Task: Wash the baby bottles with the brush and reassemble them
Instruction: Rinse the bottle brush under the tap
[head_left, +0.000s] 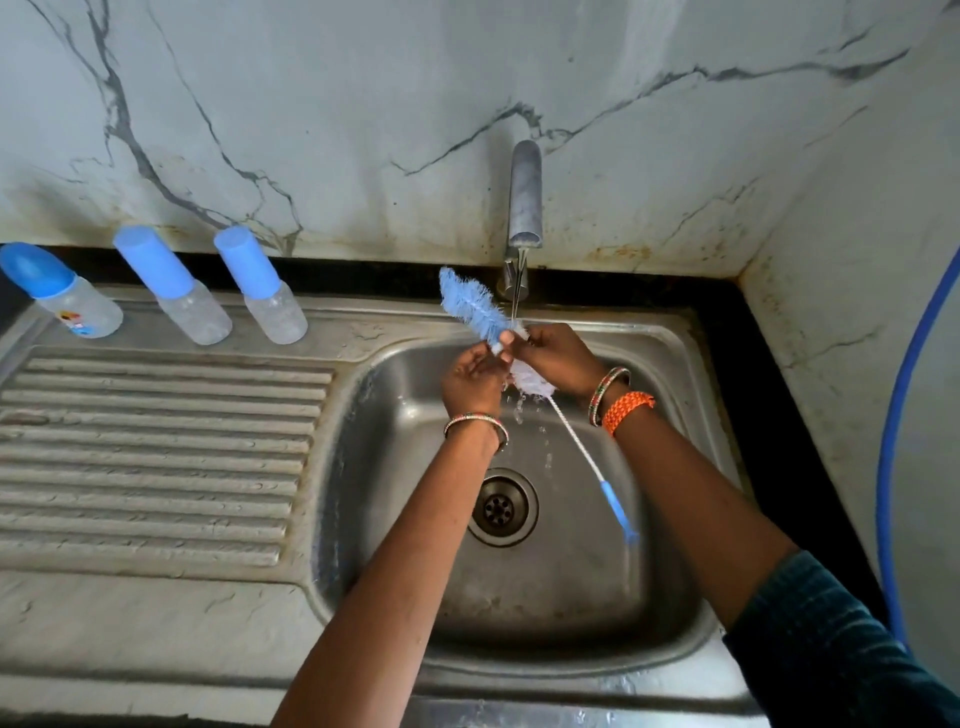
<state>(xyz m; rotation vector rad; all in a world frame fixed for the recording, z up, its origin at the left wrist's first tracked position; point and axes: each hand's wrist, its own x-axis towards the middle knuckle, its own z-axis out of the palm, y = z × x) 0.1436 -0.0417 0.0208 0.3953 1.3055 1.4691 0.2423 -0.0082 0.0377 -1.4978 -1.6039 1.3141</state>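
Head view, brush: my brush (475, 306) sits over the sink (670, 364), bristles right under the tap (524, 197) stream.
Right hand: my right hand (553, 358) pinches the bristle part.
Left hand: my left hand (470, 382) has fingers curled against the brush, can't tell if it's really gripping.
Bottles: three capped bottles (189, 291) stand on the drainboard (156, 457) by the wall, well apart from my hands.

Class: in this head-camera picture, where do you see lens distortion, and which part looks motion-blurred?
Head view: wide-angle bending curves the sink rim and tilts the three baby bottles outward; the brush handle is smeared by motion, bristles fairly sharp; soft, even light, little glare.
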